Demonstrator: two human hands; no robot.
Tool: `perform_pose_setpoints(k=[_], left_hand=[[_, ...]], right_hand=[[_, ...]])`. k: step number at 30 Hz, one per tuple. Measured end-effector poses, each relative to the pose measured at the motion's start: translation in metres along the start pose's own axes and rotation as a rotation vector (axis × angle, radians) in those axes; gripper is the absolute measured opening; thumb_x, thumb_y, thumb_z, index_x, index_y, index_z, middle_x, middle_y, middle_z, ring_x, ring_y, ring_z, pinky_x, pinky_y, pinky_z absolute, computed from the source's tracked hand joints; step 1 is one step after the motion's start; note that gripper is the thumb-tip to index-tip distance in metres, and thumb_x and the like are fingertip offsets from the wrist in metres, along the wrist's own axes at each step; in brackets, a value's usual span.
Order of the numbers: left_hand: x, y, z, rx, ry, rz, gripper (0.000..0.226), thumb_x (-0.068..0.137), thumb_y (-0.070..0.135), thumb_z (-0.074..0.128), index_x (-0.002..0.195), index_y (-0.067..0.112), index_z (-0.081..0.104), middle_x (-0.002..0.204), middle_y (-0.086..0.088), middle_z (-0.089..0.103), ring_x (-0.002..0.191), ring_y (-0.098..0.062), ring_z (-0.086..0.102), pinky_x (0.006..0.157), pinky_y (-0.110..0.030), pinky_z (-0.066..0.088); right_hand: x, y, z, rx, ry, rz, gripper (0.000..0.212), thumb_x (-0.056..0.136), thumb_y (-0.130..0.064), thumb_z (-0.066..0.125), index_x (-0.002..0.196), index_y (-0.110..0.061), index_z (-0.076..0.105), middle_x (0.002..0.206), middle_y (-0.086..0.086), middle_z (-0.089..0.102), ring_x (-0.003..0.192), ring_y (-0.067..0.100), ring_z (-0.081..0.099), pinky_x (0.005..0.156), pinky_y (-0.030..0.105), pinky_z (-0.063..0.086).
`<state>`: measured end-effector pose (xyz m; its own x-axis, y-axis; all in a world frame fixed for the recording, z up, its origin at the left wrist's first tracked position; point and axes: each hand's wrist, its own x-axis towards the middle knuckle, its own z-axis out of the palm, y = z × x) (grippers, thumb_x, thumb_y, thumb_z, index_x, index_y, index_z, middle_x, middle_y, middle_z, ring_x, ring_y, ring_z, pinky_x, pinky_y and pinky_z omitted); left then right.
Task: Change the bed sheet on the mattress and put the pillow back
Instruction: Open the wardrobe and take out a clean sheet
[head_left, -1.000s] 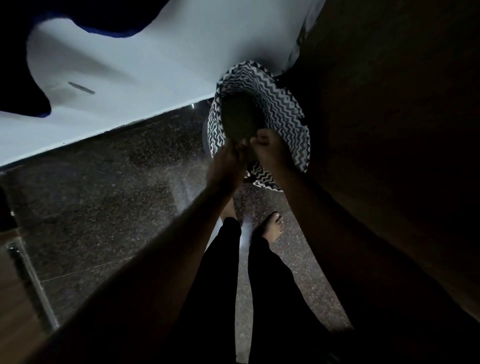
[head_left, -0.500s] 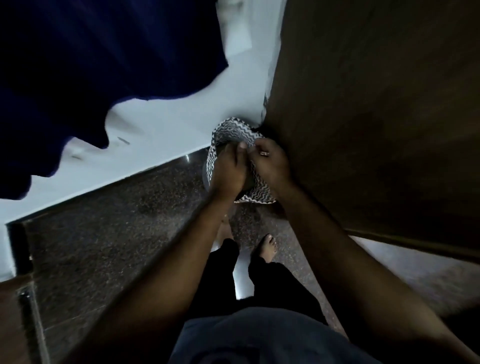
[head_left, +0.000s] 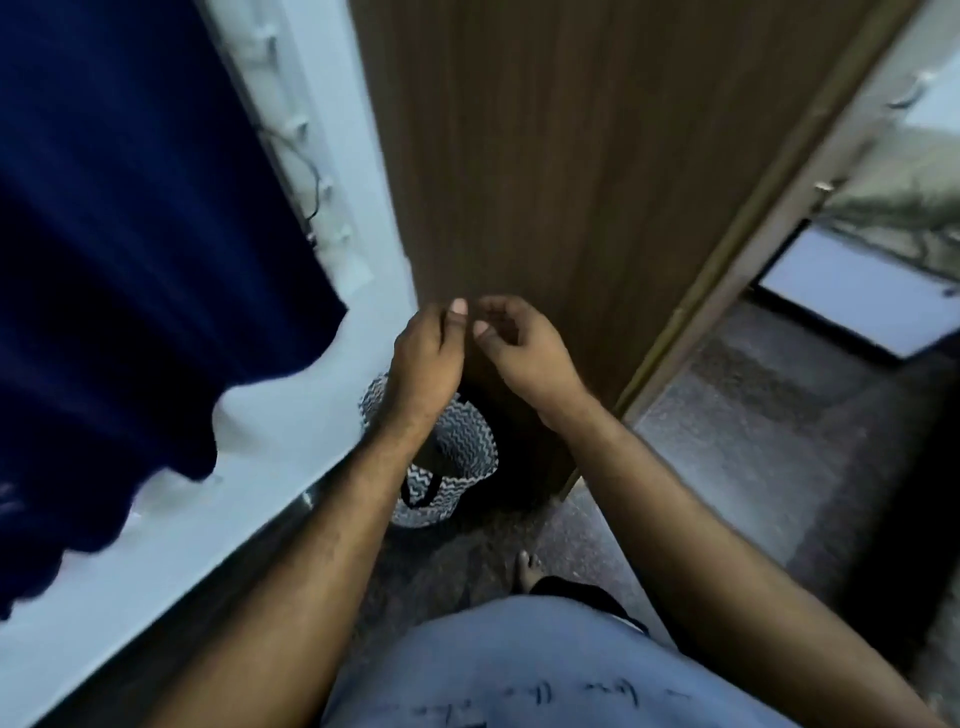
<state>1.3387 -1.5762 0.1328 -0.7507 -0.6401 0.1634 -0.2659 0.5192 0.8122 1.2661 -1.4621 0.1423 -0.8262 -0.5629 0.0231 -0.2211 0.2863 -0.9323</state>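
Note:
No mattress, sheet or pillow is in view. My left hand and my right hand hang side by side at mid-frame, almost touching, in front of a brown wooden door. The fingers of both are loosely curled and hold nothing. Below them on the dark stone floor stands a black-and-white zigzag fabric basket with a dark strap handle. My left forearm crosses part of its rim. What lies inside the basket is too dark to tell.
A dark blue curtain hangs at the left over a white wall. Right of the door, its frame opens onto a speckled floor and a white panel. My bare foot stands behind the basket.
Both hands have left the basket's rim and risen in front of the door. The view has tilted up, so the curtain, door and doorway now show.

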Motion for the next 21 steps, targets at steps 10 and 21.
perform_pose_setpoints(k=[10,21], left_hand=[[-0.092,0.108,0.075,-0.185,-0.216,0.332,0.032,0.106,0.033,0.048,0.108,0.008,0.068,0.103,-0.012,0.070,0.099,-0.025,0.063,0.080,-0.022,0.037],[-0.153,0.232,0.190,-0.244,-0.259,0.484,0.028,0.106,0.031,0.050,0.107,0.010,0.068,0.098,0.001,0.066,0.094,-0.009,0.056,0.079,-0.018,0.034]], right_hand=[[-0.131,0.001,-0.140,-0.061,0.478,0.098,0.028,0.096,-0.026,0.066,0.123,-0.021,0.065,0.117,-0.004,0.068,0.092,0.001,0.064,0.085,0.020,0.053],[-0.221,0.047,-0.312,-0.026,0.657,0.125,0.030,0.098,-0.024,0.063,0.128,-0.020,0.064,0.120,-0.009,0.067,0.099,-0.003,0.062,0.089,0.024,0.054]])
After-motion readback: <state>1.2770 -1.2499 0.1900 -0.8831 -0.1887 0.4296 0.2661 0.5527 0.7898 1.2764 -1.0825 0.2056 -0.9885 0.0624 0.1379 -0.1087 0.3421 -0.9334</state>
